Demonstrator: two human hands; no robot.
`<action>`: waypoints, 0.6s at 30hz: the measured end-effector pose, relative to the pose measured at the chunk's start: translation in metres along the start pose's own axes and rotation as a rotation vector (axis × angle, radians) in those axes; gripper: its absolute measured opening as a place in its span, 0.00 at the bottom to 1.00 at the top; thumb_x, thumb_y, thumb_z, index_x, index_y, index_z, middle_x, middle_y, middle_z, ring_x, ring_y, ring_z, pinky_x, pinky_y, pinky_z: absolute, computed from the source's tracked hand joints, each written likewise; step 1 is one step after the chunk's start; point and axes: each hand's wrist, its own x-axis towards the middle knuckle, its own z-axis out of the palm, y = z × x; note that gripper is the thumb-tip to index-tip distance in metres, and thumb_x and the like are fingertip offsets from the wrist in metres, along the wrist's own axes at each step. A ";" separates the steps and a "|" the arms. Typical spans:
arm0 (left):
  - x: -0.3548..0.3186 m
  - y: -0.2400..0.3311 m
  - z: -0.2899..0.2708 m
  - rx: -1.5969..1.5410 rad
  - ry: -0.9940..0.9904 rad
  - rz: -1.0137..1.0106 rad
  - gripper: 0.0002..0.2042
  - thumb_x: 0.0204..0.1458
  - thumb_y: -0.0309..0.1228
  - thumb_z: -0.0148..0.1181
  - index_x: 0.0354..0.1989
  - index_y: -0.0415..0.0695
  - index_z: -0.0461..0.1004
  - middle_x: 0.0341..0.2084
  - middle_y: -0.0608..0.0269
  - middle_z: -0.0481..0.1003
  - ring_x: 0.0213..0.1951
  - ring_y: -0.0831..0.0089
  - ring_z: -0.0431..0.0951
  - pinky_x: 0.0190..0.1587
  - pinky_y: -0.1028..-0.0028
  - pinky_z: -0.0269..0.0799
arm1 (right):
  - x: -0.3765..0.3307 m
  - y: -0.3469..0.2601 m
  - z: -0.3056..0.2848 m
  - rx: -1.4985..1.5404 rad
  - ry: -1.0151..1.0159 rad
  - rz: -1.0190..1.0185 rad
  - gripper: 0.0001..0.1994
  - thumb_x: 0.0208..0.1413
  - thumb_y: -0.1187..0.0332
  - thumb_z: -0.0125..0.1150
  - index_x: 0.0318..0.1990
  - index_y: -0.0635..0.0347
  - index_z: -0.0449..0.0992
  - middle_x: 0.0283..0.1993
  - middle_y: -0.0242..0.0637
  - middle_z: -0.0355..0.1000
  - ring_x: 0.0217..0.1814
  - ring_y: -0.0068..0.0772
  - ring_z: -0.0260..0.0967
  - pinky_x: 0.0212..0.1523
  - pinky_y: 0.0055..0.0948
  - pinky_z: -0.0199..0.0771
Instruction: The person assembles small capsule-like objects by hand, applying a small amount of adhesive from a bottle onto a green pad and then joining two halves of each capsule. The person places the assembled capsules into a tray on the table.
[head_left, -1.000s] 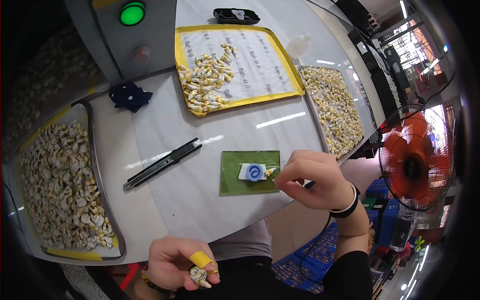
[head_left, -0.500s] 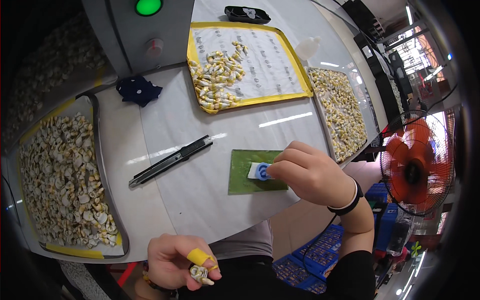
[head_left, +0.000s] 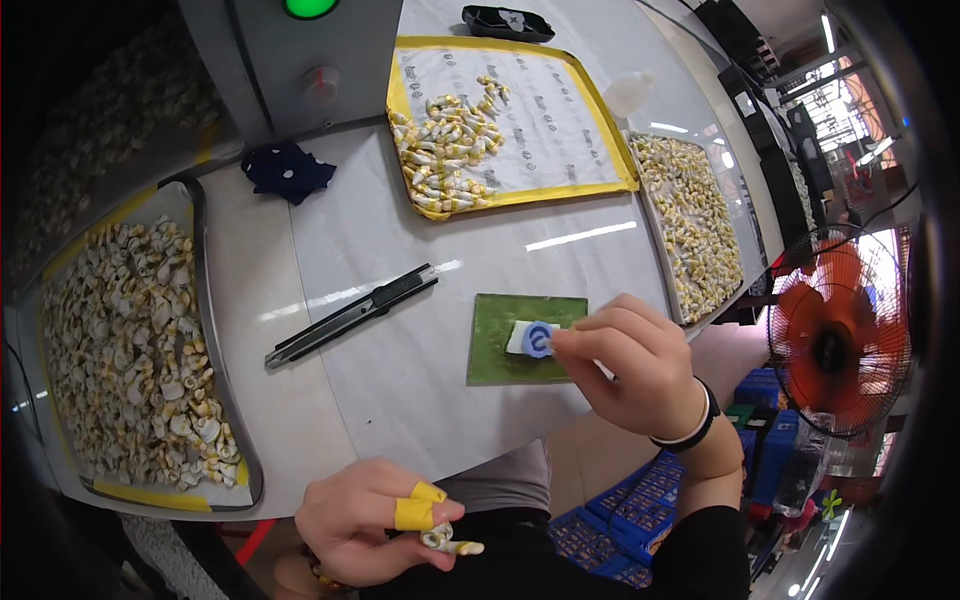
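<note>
Between the thumb and yellow-taped fingers of my left hand [head_left: 375,515] is a small white-and-yellow shell-like piece [head_left: 437,540], held close to my body below the table edge. My right hand [head_left: 640,365] is closed in a pinch over the right side of a green mat [head_left: 490,345]. Its fingertips come to the edge of a round blue disc with a dark swirl [head_left: 537,338]. Whether they grip the disc or something tiny beside it, I cannot make out. Under the disc lies a small white pad [head_left: 517,336] on the mat.
A black utility knife [head_left: 350,315] lies left of the mat. Trays of shell-like pieces stand at the left [head_left: 130,360] and right [head_left: 690,225]; a yellow-edged tray [head_left: 560,190] is behind. A dark blue cloth [head_left: 288,172], a grey machine [head_left: 320,60] and a white bottle [head_left: 630,92] stand around.
My left hand has turned and moved right, bringing its piece outward and slightly up. My right fingertips have drawn back a little from the blue disc. The whole view has shifted slightly.
</note>
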 end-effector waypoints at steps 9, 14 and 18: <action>0.009 0.008 0.011 0.336 -0.031 0.100 0.17 0.37 0.28 0.78 0.37 0.38 0.81 0.32 0.62 0.81 0.33 0.66 0.80 0.33 0.73 0.76 | -0.005 -0.051 0.006 0.746 0.124 -0.059 0.11 0.43 0.84 0.67 0.37 0.69 0.79 0.33 0.43 0.76 0.29 0.37 0.74 0.30 0.27 0.76; 0.009 0.006 0.015 0.343 -0.021 0.110 0.18 0.37 0.28 0.78 0.38 0.38 0.81 0.31 0.63 0.81 0.33 0.66 0.80 0.34 0.73 0.77 | -0.006 -0.052 0.006 0.665 0.046 -0.079 0.12 0.42 0.80 0.73 0.35 0.62 0.78 0.32 0.38 0.78 0.27 0.34 0.75 0.28 0.27 0.78; 0.012 0.007 0.017 0.352 -0.047 0.131 0.19 0.37 0.28 0.78 0.38 0.38 0.80 0.31 0.62 0.80 0.32 0.66 0.80 0.34 0.73 0.77 | -0.003 -0.053 0.008 0.644 0.037 -0.141 0.10 0.44 0.80 0.72 0.34 0.65 0.78 0.32 0.41 0.77 0.27 0.35 0.75 0.27 0.27 0.78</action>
